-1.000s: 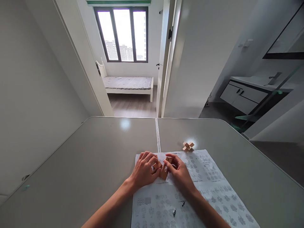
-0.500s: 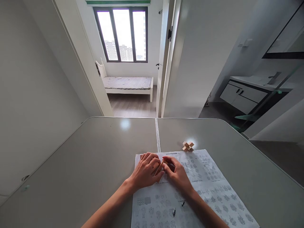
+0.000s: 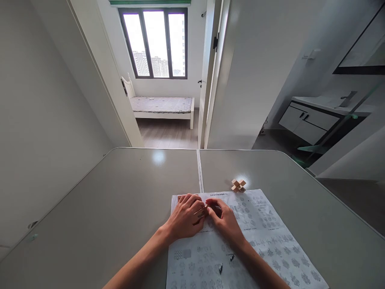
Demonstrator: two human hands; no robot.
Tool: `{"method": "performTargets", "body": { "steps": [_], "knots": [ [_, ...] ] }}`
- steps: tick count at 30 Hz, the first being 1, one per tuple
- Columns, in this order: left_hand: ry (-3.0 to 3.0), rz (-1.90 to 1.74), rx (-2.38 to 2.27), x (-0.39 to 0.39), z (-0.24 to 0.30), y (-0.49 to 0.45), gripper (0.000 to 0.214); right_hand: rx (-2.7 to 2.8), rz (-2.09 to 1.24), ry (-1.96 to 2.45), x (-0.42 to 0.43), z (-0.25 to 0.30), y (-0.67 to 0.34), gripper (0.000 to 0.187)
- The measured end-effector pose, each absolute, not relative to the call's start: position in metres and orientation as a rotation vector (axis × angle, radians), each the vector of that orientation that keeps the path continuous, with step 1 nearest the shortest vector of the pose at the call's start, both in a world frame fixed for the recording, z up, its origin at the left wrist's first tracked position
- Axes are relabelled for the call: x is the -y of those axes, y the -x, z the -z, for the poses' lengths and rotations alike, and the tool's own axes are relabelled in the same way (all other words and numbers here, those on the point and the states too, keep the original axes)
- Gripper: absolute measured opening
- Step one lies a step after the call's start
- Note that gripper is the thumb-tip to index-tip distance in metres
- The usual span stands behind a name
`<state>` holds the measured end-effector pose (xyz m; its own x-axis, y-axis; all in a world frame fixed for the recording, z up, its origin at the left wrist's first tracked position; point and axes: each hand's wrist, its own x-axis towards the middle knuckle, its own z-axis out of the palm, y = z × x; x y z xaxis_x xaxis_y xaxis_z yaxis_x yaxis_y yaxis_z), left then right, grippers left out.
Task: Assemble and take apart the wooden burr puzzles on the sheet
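Observation:
Both my hands meet over the upper part of a printed sheet (image 3: pixel 192 237) with rows of small diagrams. My left hand (image 3: pixel 187 216) is curled around a small wooden piece (image 3: pixel 201 209), mostly hidden by its fingers. From the other side, my right hand (image 3: pixel 221 216) closes with thumb and fingertips at the end of that piece. Beyond the sheet's top edge stands an assembled wooden burr puzzle (image 3: pixel 238 185), its crossed sticks showing. It sits apart from both hands.
The sheet lies on a grey-topped table (image 3: pixel 99 216) with a seam (image 3: pixel 199 170) running away from me. Two dark torn spots (image 3: pixel 220 268) mark the paper. Past the table are a doorway, a bed (image 3: pixel 162 105) and a washbasin cabinet (image 3: pixel 313 118).
The wooden piece has turned between my fingers, from steeply slanted to nearly level, and less of it shows. My left fingers have shifted slightly; the burr puzzle stays where it was.

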<state>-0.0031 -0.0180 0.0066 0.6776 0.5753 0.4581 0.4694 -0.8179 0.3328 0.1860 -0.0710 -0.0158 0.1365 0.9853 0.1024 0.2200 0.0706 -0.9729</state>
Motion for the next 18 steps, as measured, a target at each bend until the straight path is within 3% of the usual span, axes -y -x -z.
{"method": "performTargets", "body": {
  "steps": [11,18],
  "knots": [
    [-2.688,-0.836,-0.857,0.0176,-0.0037,0.0030,0.038,1.221,-0.909,1.377,0.0722,0.0129,-0.1849,0.026],
    [-2.649,-0.812,-0.878,0.0159,0.0009,0.0054,0.043,0.966,-0.877,1.295,0.0679,0.0201,-0.1885,0.064]
  ]
}}
